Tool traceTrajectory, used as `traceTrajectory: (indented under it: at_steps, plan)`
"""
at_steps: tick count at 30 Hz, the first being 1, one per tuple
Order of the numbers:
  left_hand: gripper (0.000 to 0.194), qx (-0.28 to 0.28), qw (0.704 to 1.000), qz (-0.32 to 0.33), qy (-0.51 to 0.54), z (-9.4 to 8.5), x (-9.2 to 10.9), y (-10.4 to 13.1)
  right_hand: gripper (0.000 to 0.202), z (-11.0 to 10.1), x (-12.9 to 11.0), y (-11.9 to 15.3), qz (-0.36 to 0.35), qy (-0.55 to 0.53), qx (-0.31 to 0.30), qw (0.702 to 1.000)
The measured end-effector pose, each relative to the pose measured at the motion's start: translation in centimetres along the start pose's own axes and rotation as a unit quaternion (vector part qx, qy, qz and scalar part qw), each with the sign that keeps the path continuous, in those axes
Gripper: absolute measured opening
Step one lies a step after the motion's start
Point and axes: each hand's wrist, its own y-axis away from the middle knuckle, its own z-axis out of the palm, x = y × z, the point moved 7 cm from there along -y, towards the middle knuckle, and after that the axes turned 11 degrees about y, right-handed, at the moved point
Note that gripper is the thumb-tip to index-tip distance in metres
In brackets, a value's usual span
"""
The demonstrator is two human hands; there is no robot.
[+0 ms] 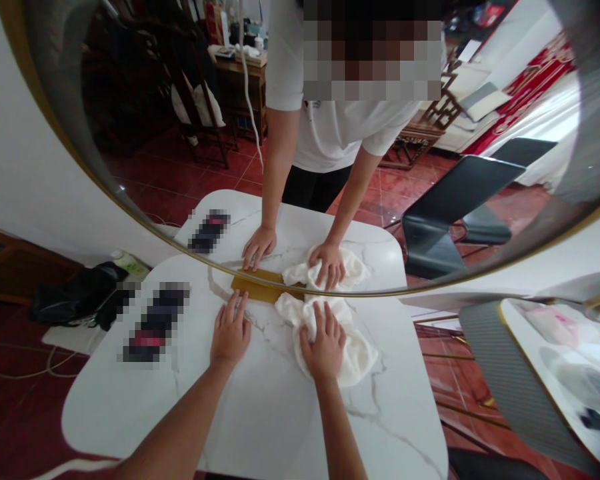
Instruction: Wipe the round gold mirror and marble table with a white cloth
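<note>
My left hand (231,331) rests palm down on the white marbled table (275,413). Its fingers are stretched out, with the tips at the near edge of the gold mirror base (255,289). My right hand (324,343) lies on a bunched white cloth (361,350), fingers spread over its top and pressing it against the tabletop. Part of the cloth is hidden under the palm, and one end of it reaches toward the base. Behind both hands stands a large round mirror (340,233) with a thin gold rim, reflecting my arms, the cloth and the table.
A blurred-out dark object (155,323) lies on the table's left side. Beyond the left edge are a black bag (75,293) and a pale green bottle (130,263). At the right stands a side unit (510,373) with a white top carrying several items.
</note>
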Motion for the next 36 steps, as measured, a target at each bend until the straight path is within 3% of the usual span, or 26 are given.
traceTrajectory:
  at_steps: [14,24,27,32,36]
  plan:
    - [0.062,0.002,1.000,-0.002,0.007,-0.1,0.0,0.0,0.061,-0.4,-1.9,2.1,0.019,-0.002,-0.006,1.000]
    - [0.061,-0.008,1.000,-0.001,0.007,-0.1,0.0,0.0,0.065,0.2,-9.3,1.4,-0.024,-0.044,-0.021,0.999]
    - [0.062,-0.010,1.000,-0.003,0.007,-0.1,0.1,0.0,0.066,0.3,-10.5,1.2,-0.022,-0.054,-0.019,0.998]
    - [0.063,-0.010,1.000,0.001,0.007,0.0,0.1,0.1,0.066,0.1,-10.6,1.1,-0.043,-0.061,-0.015,0.997]
    - [0.062,0.000,1.000,0.003,0.014,-0.1,0.1,0.1,0.063,-0.1,-8.3,1.3,-0.053,-0.048,-0.016,0.997]
